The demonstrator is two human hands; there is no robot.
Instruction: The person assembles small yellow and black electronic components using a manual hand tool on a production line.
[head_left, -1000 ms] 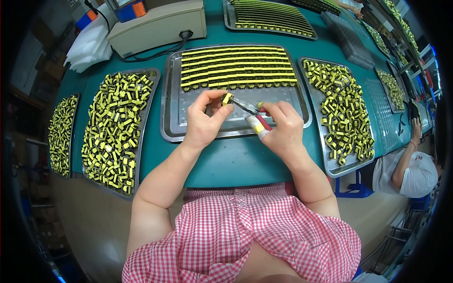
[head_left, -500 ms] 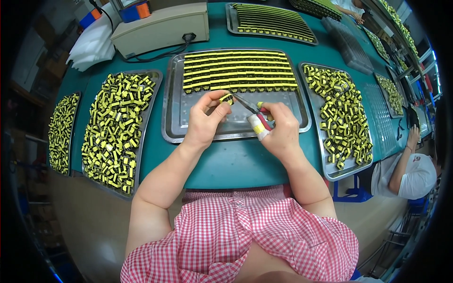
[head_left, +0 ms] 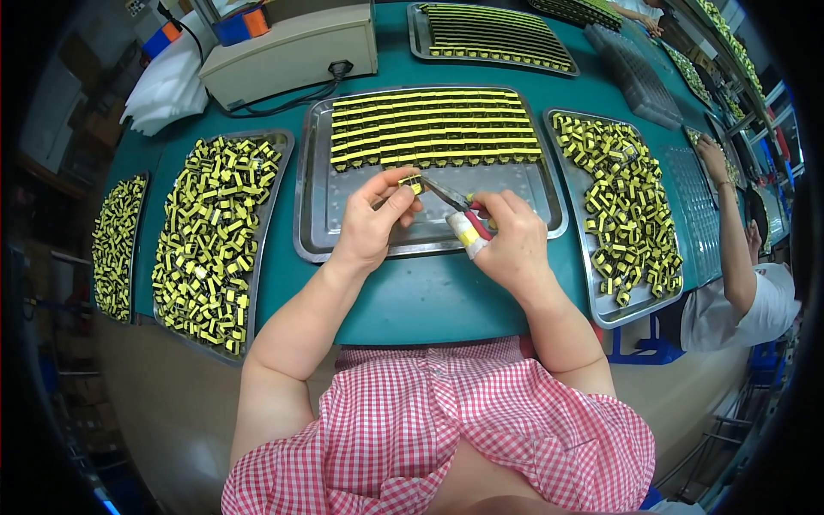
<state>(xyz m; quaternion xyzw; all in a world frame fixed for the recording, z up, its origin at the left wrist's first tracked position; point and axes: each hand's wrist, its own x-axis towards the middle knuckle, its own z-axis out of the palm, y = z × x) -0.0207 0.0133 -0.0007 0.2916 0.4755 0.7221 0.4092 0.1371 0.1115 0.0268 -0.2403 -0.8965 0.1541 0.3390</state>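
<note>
My left hand pinches a small transformer, black with yellow tape, between thumb and fingertips. Closed around a pair of pliers with red handles is my right hand; its thumb looks wrapped in white and yellow tape. The plier jaws point left and reach the transformer's edge; whether they grip a part of it is too small to tell. Both hands are over the near part of a metal tray, where several neat rows of similar transformers fill the far part.
Trays of loose transformers stand left and right, with another pile at far left. Behind are a beige box with a black cable and a tray of rows. A co-worker's arm reaches in at right.
The transformer has turned a little in my left fingers, and the pliers have shifted slightly down beside it. At right, the co-worker's arm has stretched farther forward over the bench.
</note>
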